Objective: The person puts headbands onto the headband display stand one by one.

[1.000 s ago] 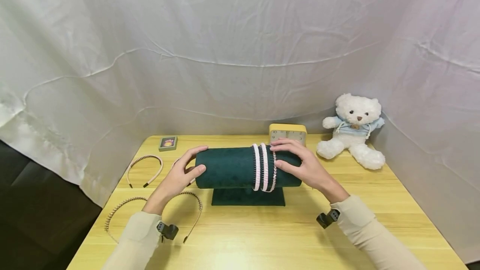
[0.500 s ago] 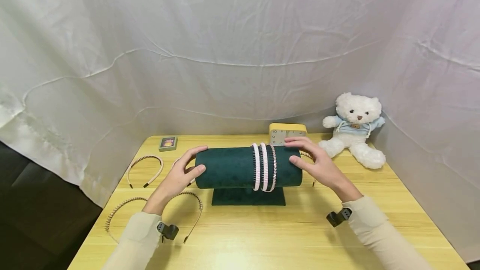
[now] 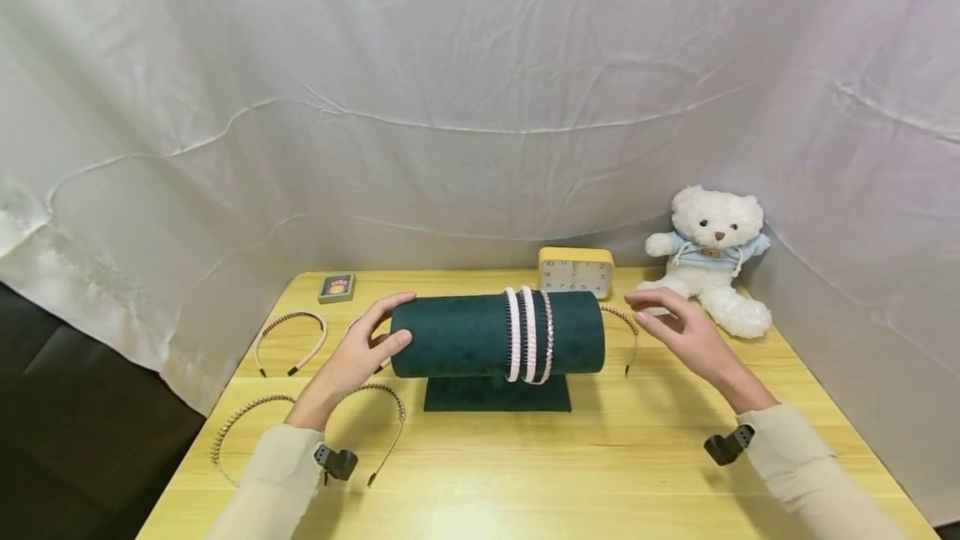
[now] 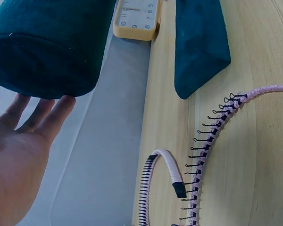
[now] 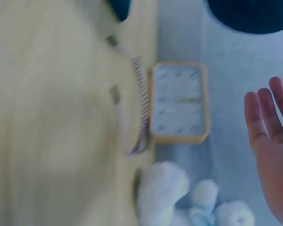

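Note:
A dark green velvet headband stand (image 3: 457, 332), a padded roll on a flat base, stands mid-table. Around its right half sit two pale pink headbands (image 3: 531, 340) and a thinner beaded headband (image 3: 548, 336). My left hand (image 3: 358, 355) holds the roll's left end, thumb on the front and fingers over the top edge. In the left wrist view its fingertips (image 4: 66, 101) meet the rim of the roll's end. My right hand (image 3: 693, 336) is off to the right of the roll, apart from it, with loosely bent fingers and nothing in it.
Behind the roll's right end lies a headband (image 3: 628, 332). More headbands (image 3: 291, 315) lie on the left, one (image 3: 386, 394) partly behind the left forearm. At the back are a small card box (image 3: 336, 287), a yellow clock (image 3: 576, 269) and a white teddy bear (image 3: 708, 265).
My right hand has let go of the beaded headband and moved right, away from the roll, uncovering the clock and a headband behind. The left hand stays put.

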`<state>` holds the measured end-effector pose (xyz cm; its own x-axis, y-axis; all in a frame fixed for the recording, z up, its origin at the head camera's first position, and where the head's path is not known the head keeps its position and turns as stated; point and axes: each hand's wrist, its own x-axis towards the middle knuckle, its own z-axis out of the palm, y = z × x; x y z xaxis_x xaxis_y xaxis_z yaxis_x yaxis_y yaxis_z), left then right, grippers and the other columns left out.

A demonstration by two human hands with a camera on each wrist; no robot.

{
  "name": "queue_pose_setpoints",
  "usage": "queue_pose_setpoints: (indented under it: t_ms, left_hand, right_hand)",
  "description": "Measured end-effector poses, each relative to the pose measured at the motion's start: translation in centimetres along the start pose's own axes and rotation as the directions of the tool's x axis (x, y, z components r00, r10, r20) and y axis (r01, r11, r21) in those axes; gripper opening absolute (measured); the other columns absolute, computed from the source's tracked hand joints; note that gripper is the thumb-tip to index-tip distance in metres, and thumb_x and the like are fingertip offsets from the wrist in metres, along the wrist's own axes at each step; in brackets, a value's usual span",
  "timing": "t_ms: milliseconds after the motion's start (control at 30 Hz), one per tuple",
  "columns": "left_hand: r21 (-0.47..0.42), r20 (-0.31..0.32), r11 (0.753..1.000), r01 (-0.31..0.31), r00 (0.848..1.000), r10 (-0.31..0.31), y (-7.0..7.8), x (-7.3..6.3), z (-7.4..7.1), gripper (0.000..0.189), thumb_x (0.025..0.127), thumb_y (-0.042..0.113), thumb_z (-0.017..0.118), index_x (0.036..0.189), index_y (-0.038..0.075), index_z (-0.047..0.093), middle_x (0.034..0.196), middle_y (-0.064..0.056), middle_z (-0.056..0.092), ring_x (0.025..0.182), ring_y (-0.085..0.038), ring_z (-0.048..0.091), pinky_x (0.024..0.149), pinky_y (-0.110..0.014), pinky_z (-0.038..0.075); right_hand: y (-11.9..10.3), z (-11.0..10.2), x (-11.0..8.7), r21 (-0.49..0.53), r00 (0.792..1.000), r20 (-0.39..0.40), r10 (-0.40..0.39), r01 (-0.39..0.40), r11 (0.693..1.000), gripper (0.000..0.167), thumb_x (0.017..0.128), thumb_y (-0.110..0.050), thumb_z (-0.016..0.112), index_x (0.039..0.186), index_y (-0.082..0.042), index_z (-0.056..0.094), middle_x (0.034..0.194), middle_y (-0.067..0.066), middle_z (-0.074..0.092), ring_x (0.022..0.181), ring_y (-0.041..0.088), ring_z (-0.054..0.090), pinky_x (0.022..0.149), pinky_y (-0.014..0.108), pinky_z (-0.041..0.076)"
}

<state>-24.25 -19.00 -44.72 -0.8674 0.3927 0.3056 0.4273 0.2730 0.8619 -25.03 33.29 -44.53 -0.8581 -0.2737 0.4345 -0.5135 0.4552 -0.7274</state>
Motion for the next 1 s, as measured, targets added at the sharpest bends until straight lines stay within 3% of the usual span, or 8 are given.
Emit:
queue_pose_setpoints:
  t_ms: [167,333,533,767,900,1000]
  left_hand:
    - [0.0,-0.003,1.0,0.003,1.0,-0.003,0.0,0.0,0.0,0.057,0.112,0.022,0.062,0.166,0.021,0.044,0.175,-0.008,0.038,0.164,-0.04,0.03,0.124,-0.072,0.036]
    - [-0.001,-0.002,1.0,0.007,1.0,-0.007,0.0,-0.1,-0.1,0.056,0.112,0.023,0.062,0.166,0.025,0.045,0.175,-0.007,0.037,0.165,-0.041,0.028,0.124,-0.072,0.035]
    - [-0.004,-0.002,1.0,0.005,1.0,-0.005,0.0,-0.1,0.0,0.056,0.112,0.023,0.062,0.165,0.029,0.046,0.175,-0.007,0.038,0.164,-0.04,0.029,0.124,-0.071,0.036]
    - [-0.005,0.002,1.0,0.006,1.0,-0.006,-0.2,0.0,0.0,0.057,0.112,0.024,0.062,0.167,0.023,0.044,0.175,-0.006,0.037,0.165,-0.04,0.028,0.124,-0.071,0.036]
    - [-0.005,0.0,1.0,0.01,1.0,-0.01,-0.1,0.0,0.0,0.058,0.112,0.024,0.063,0.167,0.02,0.044,0.175,-0.006,0.037,0.165,-0.039,0.029,0.124,-0.07,0.037]
    - [0.0,-0.001,1.0,0.011,1.0,-0.011,-0.1,0.0,0.0,0.057,0.112,0.024,0.063,0.166,0.022,0.044,0.175,-0.006,0.037,0.165,-0.04,0.027,0.124,-0.071,0.036]
  right_hand:
    - [2.3,-0.5,-0.9,-0.062,0.998,0.019,0.064,-0.063,0.996,0.033,0.111,-0.014,0.064,0.141,-0.001,0.069,0.141,0.023,0.067,0.117,-0.012,0.061,0.094,0.009,0.053]
    - [4.5,-0.9,-1.3,-0.104,0.992,0.031,0.121,-0.117,0.988,0.036,0.112,-0.021,0.064,0.142,-0.002,0.07,0.143,0.021,0.068,0.114,-0.01,0.062,0.092,0.011,0.054]
    - [6.7,-1.3,-1.5,-0.21,0.985,0.063,0.16,-0.144,0.967,0.036,0.112,-0.025,0.065,0.14,-0.005,0.072,0.144,0.019,0.07,0.115,0.007,0.065,0.094,0.018,0.054]
    - [8.8,-1.2,-1.6,-0.251,0.962,0.15,0.227,-0.185,0.95,0.041,0.112,-0.024,0.063,0.147,-0.002,0.066,0.146,0.023,0.065,0.114,0.033,0.07,0.091,0.034,0.058]
    - [9.6,-0.8,-1.2,-0.263,0.953,0.188,0.236,-0.183,0.947,0.044,0.111,-0.026,0.066,0.147,-0.001,0.065,0.144,0.024,0.064,0.118,0.039,0.069,0.092,0.039,0.058]
    - [9.9,-0.5,-1.0,-0.262,0.951,0.202,0.235,-0.179,0.948,0.046,0.109,-0.025,0.068,0.147,0.0,0.065,0.141,0.024,0.065,0.118,0.039,0.07,0.09,0.035,0.058]
